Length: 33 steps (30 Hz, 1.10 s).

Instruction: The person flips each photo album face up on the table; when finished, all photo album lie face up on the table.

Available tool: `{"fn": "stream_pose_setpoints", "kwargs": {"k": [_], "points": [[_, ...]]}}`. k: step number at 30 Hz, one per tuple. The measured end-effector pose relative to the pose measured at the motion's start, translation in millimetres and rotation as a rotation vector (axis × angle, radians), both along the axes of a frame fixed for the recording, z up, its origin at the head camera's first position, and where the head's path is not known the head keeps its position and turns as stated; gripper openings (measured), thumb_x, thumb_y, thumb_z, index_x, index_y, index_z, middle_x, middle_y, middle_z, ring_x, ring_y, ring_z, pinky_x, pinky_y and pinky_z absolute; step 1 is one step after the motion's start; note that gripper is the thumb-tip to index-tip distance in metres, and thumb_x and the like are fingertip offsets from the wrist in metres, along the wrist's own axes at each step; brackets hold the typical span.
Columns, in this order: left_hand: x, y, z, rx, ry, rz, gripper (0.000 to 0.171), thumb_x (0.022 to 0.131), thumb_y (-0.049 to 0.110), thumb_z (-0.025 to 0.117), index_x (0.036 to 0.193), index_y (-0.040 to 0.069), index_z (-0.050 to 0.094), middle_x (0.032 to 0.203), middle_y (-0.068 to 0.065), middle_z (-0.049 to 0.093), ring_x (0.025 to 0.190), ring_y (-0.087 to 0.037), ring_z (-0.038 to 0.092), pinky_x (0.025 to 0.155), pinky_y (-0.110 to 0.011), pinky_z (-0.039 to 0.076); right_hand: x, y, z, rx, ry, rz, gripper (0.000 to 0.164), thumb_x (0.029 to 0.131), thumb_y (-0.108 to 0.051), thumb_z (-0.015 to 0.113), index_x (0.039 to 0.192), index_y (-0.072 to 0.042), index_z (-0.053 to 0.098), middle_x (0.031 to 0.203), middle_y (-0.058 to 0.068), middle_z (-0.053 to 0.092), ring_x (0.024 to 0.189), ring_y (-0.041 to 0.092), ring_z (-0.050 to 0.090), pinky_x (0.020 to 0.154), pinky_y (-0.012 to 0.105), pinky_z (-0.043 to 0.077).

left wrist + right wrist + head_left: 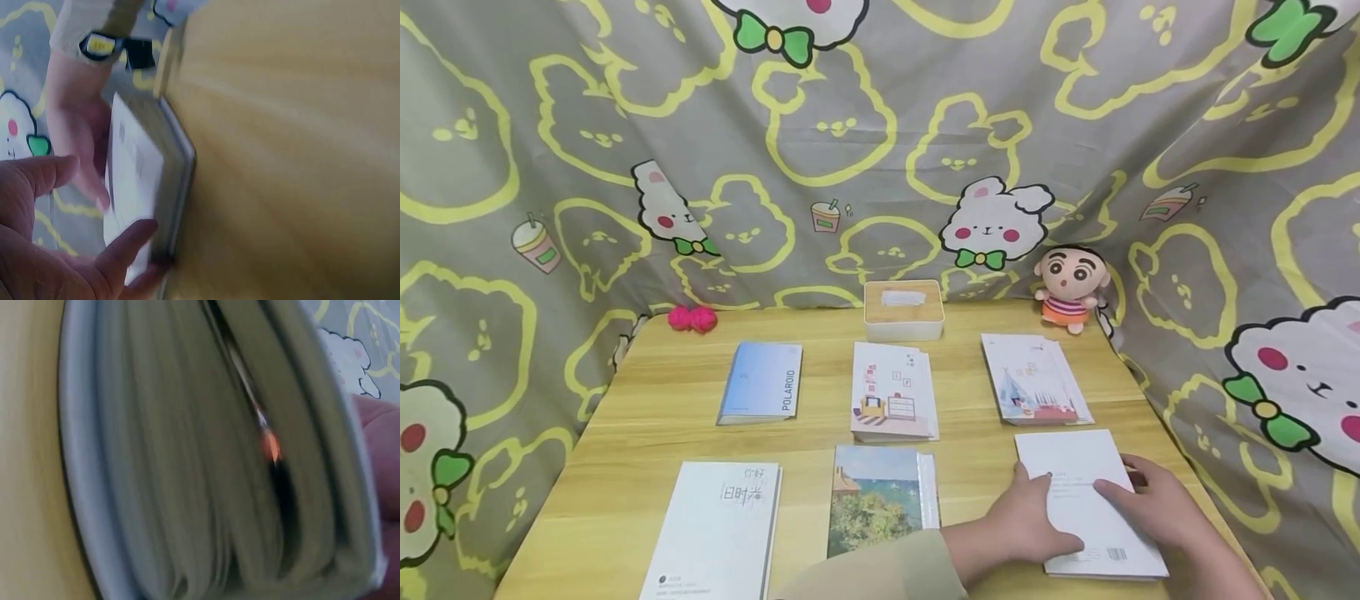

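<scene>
A thick white photo album (pixel 1078 508) lies at the front right of the table, a barcode near its lower edge. My left hand (pixel 1026 517) is at its left side; one finger touches the cover while the thumb stretches over it. In the left wrist view, that thumb (pixel 53 172) stands apart from the cover and two fingertips reach the album's edge. My right hand (pixel 1157 500) holds the right side, thumb on the cover, its other fingers partly hidden. The right wrist view shows the album's page edges (pixel 187 456), with a thin shiny streak and an orange spot among them.
Left of my hands lie a landscape-painting album (pixel 872 500), partly behind my sleeve, and another white album (pixel 718 525). Behind are a blue POLAROID album (pixel 762 379) and two illustrated albums (pixel 891 392) (pixel 1036 379). A tissue box (pixel 904 321), plush doll (pixel 1070 287) and pink item (pixel 692 318) stand farther back.
</scene>
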State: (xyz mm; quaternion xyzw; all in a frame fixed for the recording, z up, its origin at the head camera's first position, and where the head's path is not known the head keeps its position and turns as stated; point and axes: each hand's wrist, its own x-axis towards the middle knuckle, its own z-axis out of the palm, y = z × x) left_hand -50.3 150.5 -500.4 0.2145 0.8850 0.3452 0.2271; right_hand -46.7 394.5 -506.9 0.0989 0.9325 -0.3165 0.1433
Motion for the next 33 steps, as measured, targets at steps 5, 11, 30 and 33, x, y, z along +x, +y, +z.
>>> {"fn": "stream_pose_setpoints", "kwargs": {"k": [5, 11, 30, 33], "points": [[3.8, 3.8, 2.3, 0.024, -0.026, 0.026, 0.086, 0.080, 0.043, 0.089, 0.150, 0.006, 0.057, 0.152, -0.008, 0.057, 0.141, -0.027, 0.052, 0.103, -0.024, 0.049, 1.0, -1.4, 1.4, -0.037, -0.035, -0.049, 0.090, 0.104, -0.053, 0.063, 0.150, 0.020, 0.037, 0.136, 0.044, 0.054, 0.119, 0.052, 0.060, 0.090, 0.056, 0.053], [7.7, 0.4, 0.5, 0.099, -0.056, 0.060, 0.083, 0.079, 0.038, 0.090, 0.148, 0.006, 0.058, 0.150, -0.007, 0.058, 0.146, -0.031, 0.046, 0.108, -0.027, 0.046, 7.4, 3.4, 9.7, -0.135, -0.075, -0.081, 0.086, 0.107, -0.051, 0.059, 0.156, 0.014, 0.034, 0.130, 0.035, 0.063, 0.102, 0.026, 0.066, 0.075, 0.035, 0.054], [11.6, 0.3, -1.5, 0.266, -0.138, 0.139, 0.077, 0.083, 0.036, 0.089, 0.144, 0.003, 0.055, 0.123, -0.003, 0.067, 0.104, -0.005, 0.060, 0.089, -0.024, 0.054, 27.8, -6.4, 46.1, -0.177, 0.331, 0.033, 0.039, 0.096, -0.014, 0.081, 0.131, 0.001, 0.073, 0.113, -0.028, 0.065, 0.081, 0.008, 0.057, 0.065, 0.024, 0.053], [11.0, -1.0, -0.7, 0.357, -0.088, 0.110, 0.079, 0.085, 0.035, 0.087, 0.148, 0.007, 0.049, 0.132, 0.001, 0.060, 0.108, -0.003, 0.057, 0.091, -0.022, 0.052, 27.1, -8.0, 44.3, -0.191, 0.363, 0.026, 0.038, 0.095, -0.011, 0.081, 0.130, 0.002, 0.073, 0.113, -0.031, 0.064, 0.079, 0.009, 0.057, 0.064, 0.024, 0.052]]}}
